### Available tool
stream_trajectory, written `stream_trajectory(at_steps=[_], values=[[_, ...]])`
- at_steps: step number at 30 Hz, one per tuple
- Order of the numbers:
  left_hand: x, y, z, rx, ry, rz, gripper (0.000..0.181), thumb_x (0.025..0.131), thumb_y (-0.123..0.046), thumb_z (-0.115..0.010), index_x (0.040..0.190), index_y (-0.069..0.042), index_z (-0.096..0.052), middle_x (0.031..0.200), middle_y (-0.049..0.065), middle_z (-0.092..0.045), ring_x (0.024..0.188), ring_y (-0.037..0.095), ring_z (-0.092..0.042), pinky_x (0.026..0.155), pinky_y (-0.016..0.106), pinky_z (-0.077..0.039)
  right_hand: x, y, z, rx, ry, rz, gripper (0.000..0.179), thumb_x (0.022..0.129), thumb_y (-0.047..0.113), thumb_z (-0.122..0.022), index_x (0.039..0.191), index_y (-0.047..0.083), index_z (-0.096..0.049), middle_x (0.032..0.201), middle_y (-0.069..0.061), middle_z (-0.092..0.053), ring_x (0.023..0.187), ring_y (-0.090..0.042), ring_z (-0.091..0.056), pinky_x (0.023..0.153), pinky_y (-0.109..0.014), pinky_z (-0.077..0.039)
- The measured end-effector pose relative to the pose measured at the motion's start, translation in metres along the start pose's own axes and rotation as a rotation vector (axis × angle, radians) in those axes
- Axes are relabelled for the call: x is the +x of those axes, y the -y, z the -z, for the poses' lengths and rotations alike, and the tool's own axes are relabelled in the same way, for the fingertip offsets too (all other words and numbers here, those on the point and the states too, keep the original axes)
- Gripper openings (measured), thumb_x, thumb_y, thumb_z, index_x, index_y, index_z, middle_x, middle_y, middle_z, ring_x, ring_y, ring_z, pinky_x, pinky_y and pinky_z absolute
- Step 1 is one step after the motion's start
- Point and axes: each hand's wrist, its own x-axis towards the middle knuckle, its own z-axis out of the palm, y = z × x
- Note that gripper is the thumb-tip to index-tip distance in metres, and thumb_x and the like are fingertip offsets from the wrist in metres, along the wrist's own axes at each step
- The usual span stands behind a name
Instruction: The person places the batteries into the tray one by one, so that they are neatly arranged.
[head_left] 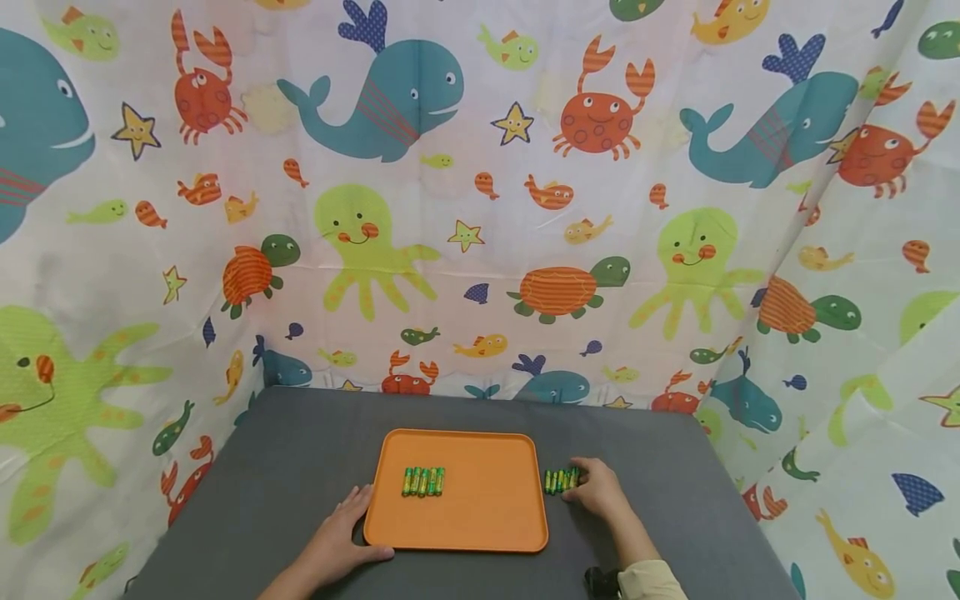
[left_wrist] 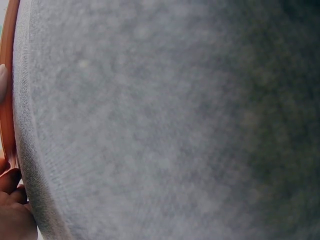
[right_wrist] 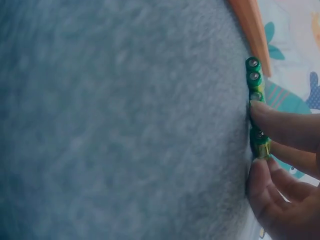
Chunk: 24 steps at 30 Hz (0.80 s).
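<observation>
An orange tray lies on the grey table, with a row of several green and yellow batteries on its left half. My left hand rests at the tray's near left corner, fingers along the left rim and thumb at the near edge. The left wrist view catches only parts of its fingers beside the tray edge. Right of the tray stands a second row of batteries. My right hand pinches a battery at that row's right end, its thumb on the near side and partly covering the row.
The grey table reaches to a curtain printed with sea animals, which hangs behind it and on both sides. Beside the right sleeve is a dark object at the wrist.
</observation>
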Motion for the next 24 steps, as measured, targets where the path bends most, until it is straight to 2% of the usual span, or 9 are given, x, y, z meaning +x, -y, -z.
stream_trajectory(at_steps=[4, 11, 16, 24], values=[[0.000, 0.000, 0.001, -0.004, 0.002, -0.001, 0.118, 0.071, -0.062, -0.084, 0.160, -0.007, -0.029, 0.164, 0.020, -0.028, 0.152, 0.046, -0.019, 0.112, 0.074, -0.021, -0.001, -0.003, 0.001, 0.006, -0.016, 0.009, 0.068, 0.069, 0.002, -0.090, 0.131, -0.006, -0.063, 0.115, -0.023, -0.063, 0.096, -0.033, -0.069, 0.073, -0.041, -0.059], [0.002, 0.003, 0.000, -0.008, -0.001, -0.010, 0.118, 0.071, -0.063, -0.083, 0.160, -0.008, -0.029, 0.164, 0.019, -0.029, 0.152, 0.046, -0.020, 0.113, 0.074, -0.022, -0.002, -0.005, 0.003, 0.001, -0.016, -0.001, 0.062, 0.072, 0.004, -0.089, 0.128, -0.007, -0.064, 0.100, -0.015, -0.069, 0.088, -0.024, -0.068, 0.071, -0.039, -0.058], [0.003, 0.004, 0.000, -0.007, -0.003, -0.017, 0.118, 0.071, -0.063, -0.083, 0.160, -0.007, -0.029, 0.164, 0.020, -0.028, 0.152, 0.047, -0.020, 0.112, 0.075, -0.021, -0.006, -0.004, 0.006, 0.007, -0.023, -0.006, 0.061, 0.072, 0.004, -0.089, 0.127, -0.008, -0.064, 0.098, -0.014, -0.071, 0.086, -0.023, -0.069, 0.070, -0.039, -0.058], [0.002, 0.004, -0.001, -0.010, 0.003, -0.015, 0.118, 0.071, -0.063, -0.083, 0.160, -0.007, -0.029, 0.164, 0.019, -0.029, 0.152, 0.046, -0.020, 0.112, 0.074, -0.022, -0.010, 0.006, 0.012, 0.035, -0.049, 0.033, 0.060, 0.072, 0.002, -0.087, 0.126, -0.009, -0.064, 0.094, -0.012, -0.071, 0.082, -0.019, -0.068, 0.063, -0.034, -0.055]])
